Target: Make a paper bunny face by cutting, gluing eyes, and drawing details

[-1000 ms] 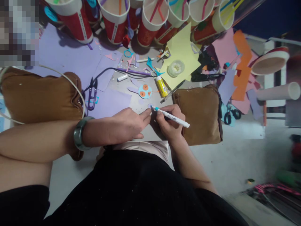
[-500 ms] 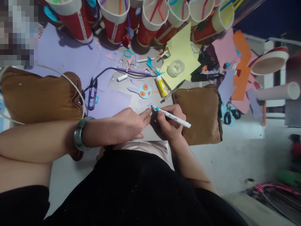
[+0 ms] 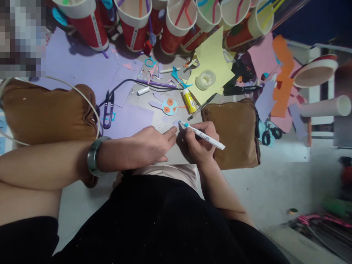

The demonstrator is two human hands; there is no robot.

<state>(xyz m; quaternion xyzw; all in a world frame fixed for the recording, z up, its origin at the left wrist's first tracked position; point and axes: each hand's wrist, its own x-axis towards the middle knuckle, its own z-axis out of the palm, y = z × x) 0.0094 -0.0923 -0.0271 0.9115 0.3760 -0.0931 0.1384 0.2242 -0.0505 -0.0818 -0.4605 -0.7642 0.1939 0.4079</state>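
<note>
My right hand (image 3: 202, 142) grips a white acrylic marker (image 3: 206, 137) with a teal band, its tip just right of a small purple paper circle (image 3: 176, 124). The fingertips of my left hand (image 3: 154, 145) rest at the lower edge of that circle, fingers stretched out over the table and holding nothing. Beyond them lies a light blue paper disc (image 3: 169, 106) with orange pieces on it and thin purple strips beside it. A yellow glue stick (image 3: 189, 102) and a clear-barrelled pen (image 3: 202, 107) lie to the disc's right.
Red-and-white paper cups (image 3: 177, 31) with straws line the back. Brown cushions (image 3: 231, 134) flank the work area. Purple thread snips (image 3: 108, 112) lie on the left by purple paper (image 3: 129, 115). Yellow paper (image 3: 211, 55) bears a small round container (image 3: 205, 80). Scissors (image 3: 271, 135) lie at right.
The marker tip has moved slightly right, off the small purple circle, along with my right hand. My left hand stays in almost the same place.
</note>
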